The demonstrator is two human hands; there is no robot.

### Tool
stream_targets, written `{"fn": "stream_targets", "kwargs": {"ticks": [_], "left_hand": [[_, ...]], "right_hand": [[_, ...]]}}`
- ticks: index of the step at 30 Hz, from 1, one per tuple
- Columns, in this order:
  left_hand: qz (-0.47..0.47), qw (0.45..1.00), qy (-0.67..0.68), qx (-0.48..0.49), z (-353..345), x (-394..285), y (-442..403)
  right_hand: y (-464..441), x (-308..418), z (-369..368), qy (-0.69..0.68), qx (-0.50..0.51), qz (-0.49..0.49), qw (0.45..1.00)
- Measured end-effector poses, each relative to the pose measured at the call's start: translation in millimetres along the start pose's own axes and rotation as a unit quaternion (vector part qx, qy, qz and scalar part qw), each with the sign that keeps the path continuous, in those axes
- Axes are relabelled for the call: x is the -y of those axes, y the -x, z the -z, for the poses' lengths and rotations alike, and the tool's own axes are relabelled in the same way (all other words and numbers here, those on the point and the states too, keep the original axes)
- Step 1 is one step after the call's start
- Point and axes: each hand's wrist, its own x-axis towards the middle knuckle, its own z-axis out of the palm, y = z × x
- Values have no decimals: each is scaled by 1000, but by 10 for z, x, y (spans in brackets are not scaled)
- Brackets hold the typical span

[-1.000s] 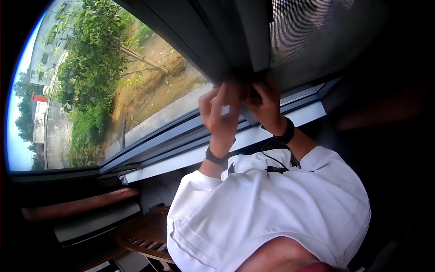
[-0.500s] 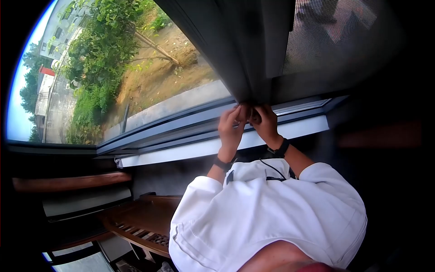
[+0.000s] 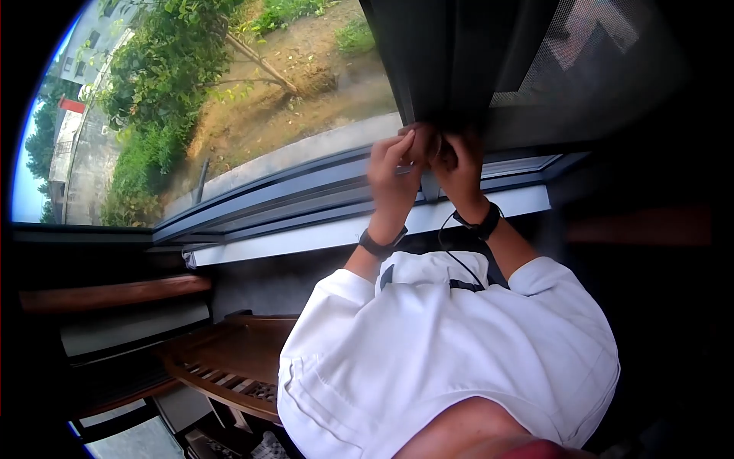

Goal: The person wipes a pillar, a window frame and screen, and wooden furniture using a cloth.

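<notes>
Both my hands are raised together at the dark upright frame [image 3: 440, 69] of a window panel. The fingers of my left hand [image 3: 394, 176] are bent and closed near the frame's left edge. My right hand [image 3: 462, 172] is just beside it, its fingers curled inward in deep shadow. Whatever lies between the fingertips is too dark to make out. A black band [image 3: 382, 243] circles my left wrist and another black band [image 3: 482, 223] my right, with a thin black cord [image 3: 459, 264] hanging by it.
A window track [image 3: 283, 191] and a white sill strip [image 3: 306, 241] run below the hands. Mesh screen [image 3: 566, 61] is at upper right. Outside the glass stand a tree [image 3: 164, 84] and bare soil. A brown wooden bench [image 3: 237, 356] is at lower left.
My hands have moved up and away from my body, still close together. The dark frame's left edge appears farther right, uncovering more of the ground outside. The whole view has shifted slightly.
</notes>
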Motion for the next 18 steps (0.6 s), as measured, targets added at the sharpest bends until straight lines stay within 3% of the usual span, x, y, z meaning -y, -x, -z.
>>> {"fn": "stream_targets", "kwargs": {"ticks": [4, 6, 10, 13, 15, 18], "left_hand": [[121, 985, 19, 119, 61, 357, 401], [165, 967, 4, 194, 207, 418, 446], [42, 992, 6, 115, 584, 84, 53], [12, 963, 249, 100, 1124, -424, -357], [0, 863, 498, 82, 1389, -902, -607], [-79, 780, 615, 84, 1614, -1288, -885]], "right_hand": [[436, -177, -100, 93, 60, -46, 993], [550, -187, -121, 62, 80, -97, 990], [557, -60, -167, 46, 72, -147, 985], [477, 76, -201, 17, 58, -119, 991], [456, 142, -250, 4, 62, -89, 994], [491, 201, -338, -4, 101, -88, 991]]}}
